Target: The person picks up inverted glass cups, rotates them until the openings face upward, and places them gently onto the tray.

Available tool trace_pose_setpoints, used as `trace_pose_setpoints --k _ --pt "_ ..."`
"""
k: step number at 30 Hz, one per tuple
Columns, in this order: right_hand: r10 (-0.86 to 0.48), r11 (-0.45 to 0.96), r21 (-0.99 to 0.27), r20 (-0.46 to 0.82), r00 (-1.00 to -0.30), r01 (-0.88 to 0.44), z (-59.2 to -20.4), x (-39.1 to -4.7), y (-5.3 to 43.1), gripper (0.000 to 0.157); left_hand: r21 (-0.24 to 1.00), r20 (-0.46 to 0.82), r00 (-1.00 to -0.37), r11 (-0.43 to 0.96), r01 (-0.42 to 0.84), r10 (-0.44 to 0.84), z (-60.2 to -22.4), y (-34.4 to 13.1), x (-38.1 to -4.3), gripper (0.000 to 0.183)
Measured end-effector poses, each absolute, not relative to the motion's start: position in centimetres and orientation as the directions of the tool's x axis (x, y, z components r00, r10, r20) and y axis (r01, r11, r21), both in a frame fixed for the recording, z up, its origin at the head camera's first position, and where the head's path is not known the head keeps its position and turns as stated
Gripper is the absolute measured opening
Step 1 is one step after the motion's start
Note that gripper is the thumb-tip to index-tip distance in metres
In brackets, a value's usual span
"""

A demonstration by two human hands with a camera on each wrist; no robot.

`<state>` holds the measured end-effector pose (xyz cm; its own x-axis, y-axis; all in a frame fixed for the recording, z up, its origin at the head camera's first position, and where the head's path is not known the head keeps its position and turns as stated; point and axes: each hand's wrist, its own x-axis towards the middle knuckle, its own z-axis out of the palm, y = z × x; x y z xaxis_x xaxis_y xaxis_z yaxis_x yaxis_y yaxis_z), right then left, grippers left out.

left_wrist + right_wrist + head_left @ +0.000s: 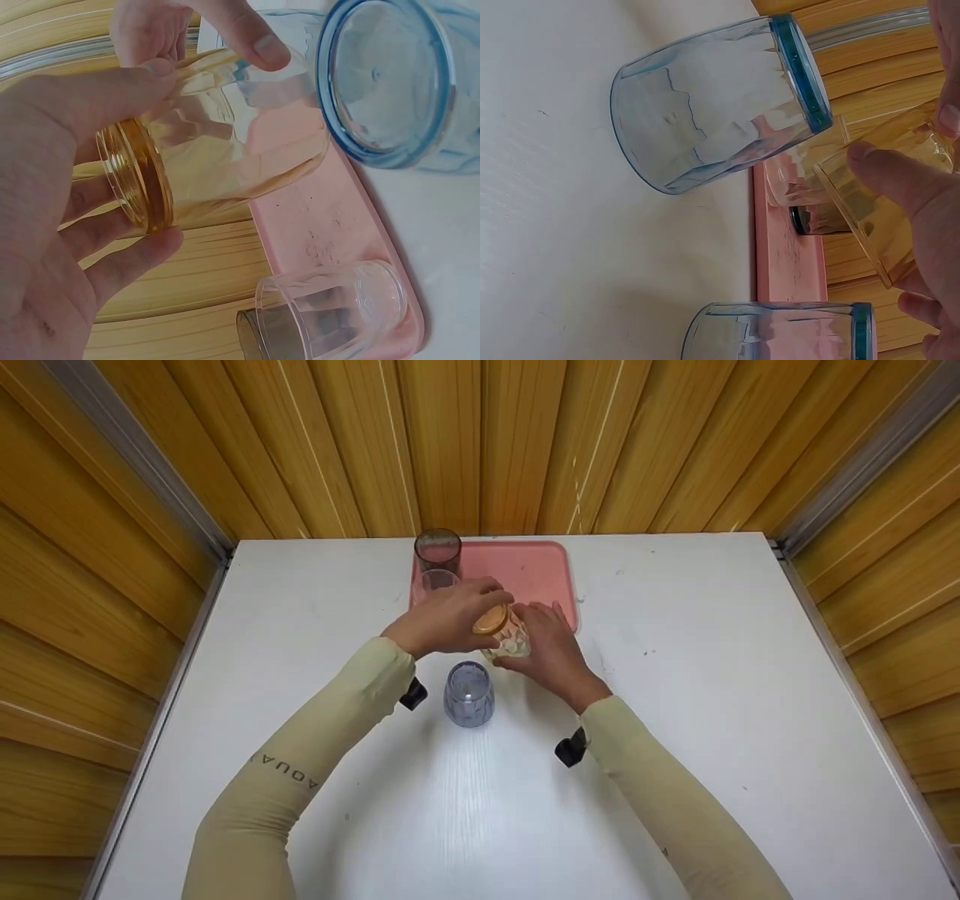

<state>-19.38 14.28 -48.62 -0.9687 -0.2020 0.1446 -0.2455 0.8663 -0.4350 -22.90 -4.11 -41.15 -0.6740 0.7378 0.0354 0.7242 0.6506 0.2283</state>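
Over the near edge of the pink tray, both hands hold one amber drinking glass, tilted with its thick base upward. My left hand grips it round that base, thumb on one side and fingers on the other. Nearer the mouth, my right hand grips the side wall, its thumb showing along the glass. A blue glass stands upside down on the table just nearer than the hands. Part of a second blue glass shows in the right wrist view; the head view does not clearly show it.
At the tray's left end stand a dark smoky glass and a clear glass, close together. The white table meets wood-look panels at the back and sides. Black wrist cameras hang below both cuffs.
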Motion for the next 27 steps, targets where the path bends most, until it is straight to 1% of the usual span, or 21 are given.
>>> trace_pose_setpoints --k 4,14,21,27 --pt "-0.197 0.868 -0.438 0.13 -0.972 -0.235 -48.5 -19.3 14.3 0.086 0.234 0.036 -0.679 0.655 0.719 0.733 -41.2 -4.2 -22.9 0.062" --pt "-0.171 0.85 -0.488 0.105 -0.98 -0.201 -48.8 -19.2 14.5 0.094 0.295 0.063 -0.689 0.646 0.704 0.722 -41.1 -4.8 -22.8 0.062" --pt "-0.166 0.852 -0.488 0.095 -0.981 -0.192 -48.8 -19.3 14.6 0.097 0.28 0.092 -0.685 0.641 0.715 0.723 -40.8 -5.1 -22.6 0.062" --pt "-0.158 0.844 -0.503 0.1 -0.982 -0.187 -48.9 -19.3 14.6 0.098 0.298 0.1 -0.681 0.631 0.716 0.725 -40.8 -5.3 -22.6 0.061"
